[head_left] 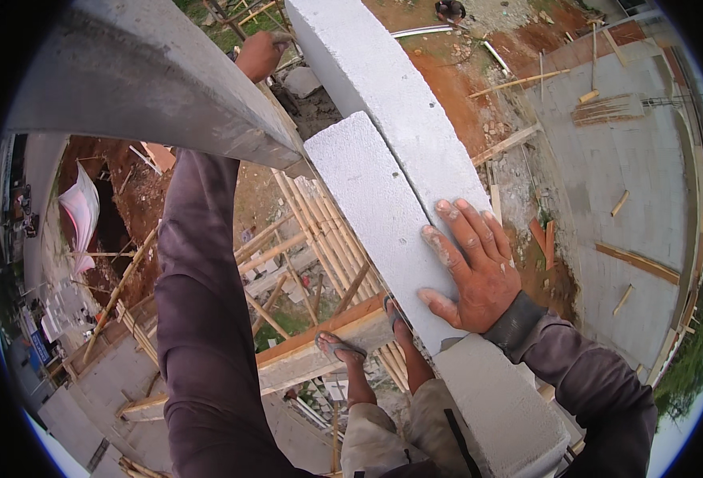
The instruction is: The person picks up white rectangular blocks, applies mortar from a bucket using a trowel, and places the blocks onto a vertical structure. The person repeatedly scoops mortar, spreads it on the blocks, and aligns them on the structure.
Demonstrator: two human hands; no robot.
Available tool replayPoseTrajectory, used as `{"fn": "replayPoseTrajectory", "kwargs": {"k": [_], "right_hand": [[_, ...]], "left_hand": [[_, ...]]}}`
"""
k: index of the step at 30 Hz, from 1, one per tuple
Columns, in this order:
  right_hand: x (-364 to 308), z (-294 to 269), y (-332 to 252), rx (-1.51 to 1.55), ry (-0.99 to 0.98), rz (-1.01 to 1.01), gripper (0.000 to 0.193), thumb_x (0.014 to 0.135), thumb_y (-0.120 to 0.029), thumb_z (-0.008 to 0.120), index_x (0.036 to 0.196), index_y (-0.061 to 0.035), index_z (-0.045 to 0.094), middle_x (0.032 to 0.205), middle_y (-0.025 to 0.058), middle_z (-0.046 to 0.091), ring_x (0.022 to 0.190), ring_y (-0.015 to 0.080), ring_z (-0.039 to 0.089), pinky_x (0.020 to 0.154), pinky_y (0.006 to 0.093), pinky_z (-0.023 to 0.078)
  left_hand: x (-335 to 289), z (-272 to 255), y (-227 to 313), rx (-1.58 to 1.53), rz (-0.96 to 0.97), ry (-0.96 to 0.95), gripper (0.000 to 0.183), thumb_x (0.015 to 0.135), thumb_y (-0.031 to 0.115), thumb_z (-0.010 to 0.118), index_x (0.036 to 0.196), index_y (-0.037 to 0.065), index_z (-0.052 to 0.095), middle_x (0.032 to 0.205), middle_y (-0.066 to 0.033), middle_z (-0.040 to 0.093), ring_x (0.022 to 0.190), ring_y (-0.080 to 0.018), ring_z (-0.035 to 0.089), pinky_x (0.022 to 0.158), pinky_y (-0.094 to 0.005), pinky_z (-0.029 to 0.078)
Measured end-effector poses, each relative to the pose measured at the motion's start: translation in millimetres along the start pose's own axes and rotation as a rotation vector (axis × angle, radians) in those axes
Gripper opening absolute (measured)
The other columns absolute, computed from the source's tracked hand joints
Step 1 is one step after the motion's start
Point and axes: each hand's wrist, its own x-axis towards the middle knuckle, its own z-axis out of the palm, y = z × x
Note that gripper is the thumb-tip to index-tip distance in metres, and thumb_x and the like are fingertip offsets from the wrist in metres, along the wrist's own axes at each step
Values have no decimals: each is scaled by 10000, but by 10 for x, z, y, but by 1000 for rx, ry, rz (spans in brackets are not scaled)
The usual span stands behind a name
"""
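Observation:
My right hand lies flat, fingers spread, across the top of a white lightweight concrete block. Its fingertips reach over the seam onto a longer white block alongside. A greyer block sits under my right wrist, at the near end of the row. Beyond a grey concrete column, my left hand is closed with its fingers curled. What it grips is mostly hidden; a small stub shows beside the fingers. Dark wet mortar and a rough grey lump lie in the gap near it.
My sandalled feet stand on a wooden beam and bamboo poles high above rubble. To the right is a grey slab with loose timber. A person is at the far top. A pale sheet hangs at left.

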Motion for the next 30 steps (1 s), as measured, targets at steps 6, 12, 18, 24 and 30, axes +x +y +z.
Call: {"fn": "replayPoseTrajectory", "kwargs": {"k": [6,12,18,24,30], "right_hand": [[-18,63,21,-72,30,-24,704,879,-489,569,1444,-94,427,1538,191,297,1460,360,227,1176,537,185],[-40,73,20,-71,48,-16,707,864,-431,633,1445,-95,408,1541,167,285,1464,330,205,1195,514,165],[-19,46,-21,-113,62,-54,708,869,-397,631,1442,-57,392,1529,192,281,1455,363,205,1185,522,159],[2,113,18,-56,122,-140,666,868,-317,646,1428,-43,413,1525,203,309,1438,391,241,1173,523,168],[74,-74,221,-55,-34,-256,672,885,-297,655,1452,-41,403,1524,237,304,1423,418,270,1167,509,220]], "left_hand": [[-1179,-209,61,-1004,-174,637,277,969,122,552,1198,-15,626,987,-68,709,842,-160,673,714,-282,538],[-2954,355,855,-974,-646,618,242,966,28,536,1185,-45,609,1067,-116,698,834,-131,660,657,-248,524],[-5135,765,1843,-690,-1024,216,326,788,-78,554,1076,5,681,921,-151,658,877,-219,644,797,-327,500],[-7029,284,2629,-587,-1108,273,268,755,-74,547,968,4,688,915,-187,654,842,-302,652,780,-367,514],[-8384,-189,3048,-452,-1373,386,218,764,-34,595,962,-15,683,925,-181,671,904,-318,656,825,-381,508]]}}
